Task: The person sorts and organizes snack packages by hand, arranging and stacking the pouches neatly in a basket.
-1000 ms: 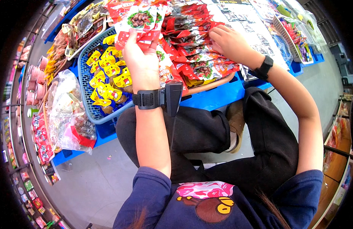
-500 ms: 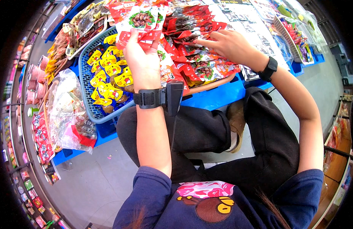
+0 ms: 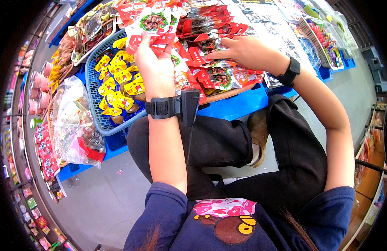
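Observation:
My left hand (image 3: pixel 153 62) is closed round the lower end of a few red-and-white snack packets (image 3: pixel 153 21), fanned slightly and printed with a picture of brown food on greens. Over a tan basket (image 3: pixel 232 93), my right hand (image 3: pixel 250 52) lies palm down with fingers stretched and apart. Its fingertips reach onto rows of similar red packets (image 3: pixel 220 78) that fill this basket, and no packet shows in its grasp. The thumb is partly hidden. More red packets lie between the two hands.
Left of the packets stands a blue basket (image 3: pixel 94 94) of yellow-and-blue packs. A clear plastic bag (image 3: pixel 74 125) sits beside it. Printed sheets (image 3: pixel 260 25) cover the table to the right, near a white basket (image 3: pixel 317 44) of small packs. Shelving runs along both sides.
My right hand has shifted a little left and nearer, its fingers spreading over the closer rows of packets. My left hand keeps its packets almost in place.

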The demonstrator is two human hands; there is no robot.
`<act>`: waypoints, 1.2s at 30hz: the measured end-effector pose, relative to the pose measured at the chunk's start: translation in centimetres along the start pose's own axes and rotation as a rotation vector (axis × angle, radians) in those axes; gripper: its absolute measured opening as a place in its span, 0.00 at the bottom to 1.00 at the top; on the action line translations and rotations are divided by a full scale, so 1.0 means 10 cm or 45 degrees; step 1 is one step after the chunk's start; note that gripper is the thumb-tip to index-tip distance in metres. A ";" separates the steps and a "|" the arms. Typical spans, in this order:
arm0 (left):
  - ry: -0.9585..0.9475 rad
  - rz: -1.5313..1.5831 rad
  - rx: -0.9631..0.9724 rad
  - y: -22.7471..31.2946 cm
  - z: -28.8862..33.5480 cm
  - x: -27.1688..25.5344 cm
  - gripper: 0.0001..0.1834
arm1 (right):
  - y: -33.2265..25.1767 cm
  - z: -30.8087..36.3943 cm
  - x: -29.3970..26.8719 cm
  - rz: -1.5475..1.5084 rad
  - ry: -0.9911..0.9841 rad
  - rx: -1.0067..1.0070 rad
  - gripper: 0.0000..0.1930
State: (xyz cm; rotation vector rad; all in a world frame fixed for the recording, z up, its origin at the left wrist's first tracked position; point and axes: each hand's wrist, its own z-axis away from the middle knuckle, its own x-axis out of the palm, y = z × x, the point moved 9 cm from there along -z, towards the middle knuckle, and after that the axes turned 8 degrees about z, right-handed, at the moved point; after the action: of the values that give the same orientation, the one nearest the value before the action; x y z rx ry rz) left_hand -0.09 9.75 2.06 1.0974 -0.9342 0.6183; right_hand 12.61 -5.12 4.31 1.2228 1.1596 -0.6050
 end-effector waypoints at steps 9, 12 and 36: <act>-0.059 0.043 -0.024 -0.01 -0.05 -0.02 0.12 | 0.08 -0.05 0.18 -0.009 -0.282 0.165 0.29; -0.038 0.019 -0.044 -0.03 -0.06 -0.05 0.13 | 0.09 -0.09 0.23 0.012 -0.376 0.193 0.28; 0.002 0.024 -0.026 -0.02 -0.01 -0.01 0.12 | 0.21 0.13 0.18 -0.705 -0.350 0.209 0.30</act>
State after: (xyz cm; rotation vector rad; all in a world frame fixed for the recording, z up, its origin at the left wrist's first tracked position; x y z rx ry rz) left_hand 0.03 9.80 1.89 1.0708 -0.9488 0.6234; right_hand 15.50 -5.36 3.40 0.9082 1.2303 -1.2637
